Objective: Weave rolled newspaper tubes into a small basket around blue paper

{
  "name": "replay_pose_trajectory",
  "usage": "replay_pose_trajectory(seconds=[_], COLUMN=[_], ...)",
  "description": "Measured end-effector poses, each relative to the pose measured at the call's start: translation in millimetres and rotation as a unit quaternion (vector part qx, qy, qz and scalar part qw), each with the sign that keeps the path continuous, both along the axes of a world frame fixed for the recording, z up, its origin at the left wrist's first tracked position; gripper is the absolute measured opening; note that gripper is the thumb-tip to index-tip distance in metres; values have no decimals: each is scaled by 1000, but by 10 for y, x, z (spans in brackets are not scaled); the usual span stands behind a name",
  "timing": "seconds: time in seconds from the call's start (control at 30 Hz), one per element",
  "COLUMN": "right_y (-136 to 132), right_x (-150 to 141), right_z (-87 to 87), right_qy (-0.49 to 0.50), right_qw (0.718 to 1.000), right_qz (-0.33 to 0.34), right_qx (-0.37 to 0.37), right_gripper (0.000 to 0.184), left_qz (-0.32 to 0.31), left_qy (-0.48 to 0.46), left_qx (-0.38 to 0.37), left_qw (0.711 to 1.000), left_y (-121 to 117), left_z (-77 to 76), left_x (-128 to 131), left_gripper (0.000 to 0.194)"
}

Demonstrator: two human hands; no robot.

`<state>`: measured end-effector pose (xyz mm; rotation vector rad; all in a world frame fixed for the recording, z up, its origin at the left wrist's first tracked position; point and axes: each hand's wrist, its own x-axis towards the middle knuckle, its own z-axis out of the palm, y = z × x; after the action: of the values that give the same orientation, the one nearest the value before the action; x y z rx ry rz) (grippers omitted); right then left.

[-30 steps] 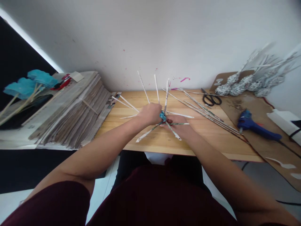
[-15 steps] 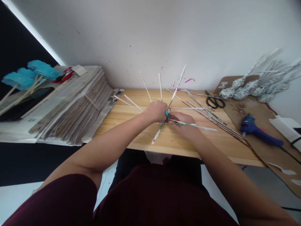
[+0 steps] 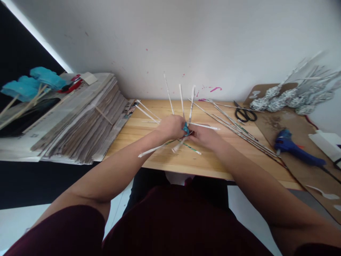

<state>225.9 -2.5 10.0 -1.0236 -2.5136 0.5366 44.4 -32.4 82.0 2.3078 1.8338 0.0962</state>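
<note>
Fanning outward from a small blue twist (image 3: 186, 129), thin pale sticks (image 3: 191, 103) are held over a wooden table (image 3: 213, 164). The twist is gripped between two bare hands: its left side is covered by the left hand (image 3: 172, 127), which is curled closed on it, and its right side is pinched by the bent fingers of the right hand (image 3: 203, 136). (The fingertips are mostly hidden, so their exact placing cannot be told.) Only a little blue is left showing in the gap between the hands.

Beyond the twist, three sticks are pointed toward the wall (image 3: 160, 42); to its left, a pair is slanted out past the left hand; to its right, one is extended over the right hand; on its near side, others are angled down, one of them blurred.

To the right of the twist, long loose sticks (image 3: 249, 138) are laid, with black scissors (image 3: 246, 111) placed beyond them. Farther right of it, a blue glue gun (image 3: 295, 149) is rested on brown cardboard (image 3: 269, 123). Well to the left of the twist, a thick stack of papers (image 3: 87, 122) is piled.
</note>
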Motion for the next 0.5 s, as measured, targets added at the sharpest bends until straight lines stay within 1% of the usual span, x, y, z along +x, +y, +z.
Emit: replay_pose_trajectory(seconds=[0.07, 0.17, 0.23, 0.3, 0.4, 0.43, 0.5], right_y=[-1, -35, -69, -103, -150, -162, -181], right_x=[-30, -55, -50, -32, -7, -4, -8], right_z=[25, 59, 56, 37, 13, 10, 10], right_qy=[-17, -23, -22, -11, 34, 46, 51], right_qw=[1000, 999, 999, 999, 997, 996, 996], right_qz=[-12, -22, -28, -41, -71, -75, -72], right_qx=[6, 22, 31, 22, -6, -5, 29], right_gripper=[19, 16, 14, 14, 17, 18, 20], left_qz=[8, 15, 20, 21, 0, -9, -20], left_qy=[17, 45, 65, 86, 95, 93, 89], left_qx=[-4, -13, -22, -22, -7, -6, -13], left_qw=[1000, 999, 997, 996, 995, 996, 996], left_y=[20, 67, 95, 105, 80, 64, 30], left_z=[-8, -28, -46, -63, -65, -54, -12], left_x=[37, 83, 110, 138, 185, 197, 205], left_gripper=[29, 29, 30, 32, 29, 28, 29])
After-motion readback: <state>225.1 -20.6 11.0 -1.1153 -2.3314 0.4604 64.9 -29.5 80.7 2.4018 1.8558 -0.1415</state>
